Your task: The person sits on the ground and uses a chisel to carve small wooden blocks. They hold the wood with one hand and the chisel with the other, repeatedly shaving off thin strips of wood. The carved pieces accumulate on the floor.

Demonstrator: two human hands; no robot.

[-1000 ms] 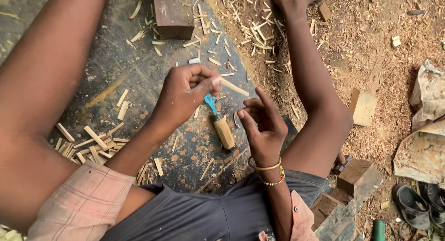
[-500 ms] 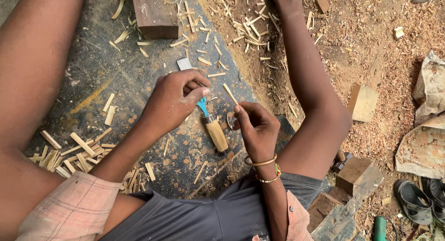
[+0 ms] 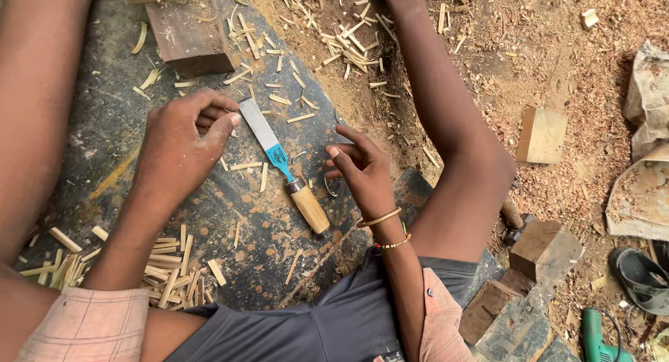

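Dark wood block [image 3: 189,38] at upper left; pale wood block [image 3: 541,134] at right on sawdust. Heap of cut sticks [image 3: 167,268] at lower left. Black sandal [image 3: 641,278] and green power tool [image 3: 598,337] at lower right.

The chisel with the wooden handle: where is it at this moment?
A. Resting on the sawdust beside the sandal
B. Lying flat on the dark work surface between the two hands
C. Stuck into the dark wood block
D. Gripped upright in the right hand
B: the chisel lies flat on the dark work surface, the left hand's thumb touching its blade, the right hand open beside its handle.
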